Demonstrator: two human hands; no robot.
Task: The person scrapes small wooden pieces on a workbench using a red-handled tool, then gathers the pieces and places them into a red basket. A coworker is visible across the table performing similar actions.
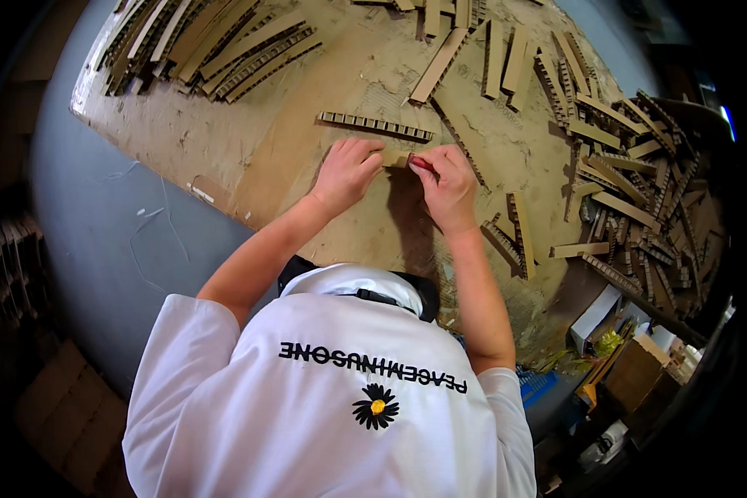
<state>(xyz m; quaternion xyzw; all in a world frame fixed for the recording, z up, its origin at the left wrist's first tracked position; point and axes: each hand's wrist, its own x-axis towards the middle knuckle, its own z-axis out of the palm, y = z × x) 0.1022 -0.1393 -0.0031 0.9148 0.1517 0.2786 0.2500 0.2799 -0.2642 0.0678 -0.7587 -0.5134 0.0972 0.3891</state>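
Observation:
My left hand (349, 176) is closed on one end of a short tan honeycomb cardboard strip (395, 158) above the table. At the strip's other end, my right hand (450, 189) pinches a small red tool (422, 163); most of it is hidden by the fingers, so its exact kind cannot be made out. Just beyond both hands lies another honeycomb cardboard strip (375, 126), its open cells showing along the side. A long thin strip (459, 143) rests slantwise beyond my right hand.
Stacked long cardboard strips (261, 58) lie at the far left of the worn table (295, 124). A big loose heap of cut strips (639, 191) covers the right side. Two short pieces (520, 235) lie right of my right forearm. Boxes (639, 378) stand below the table's right edge.

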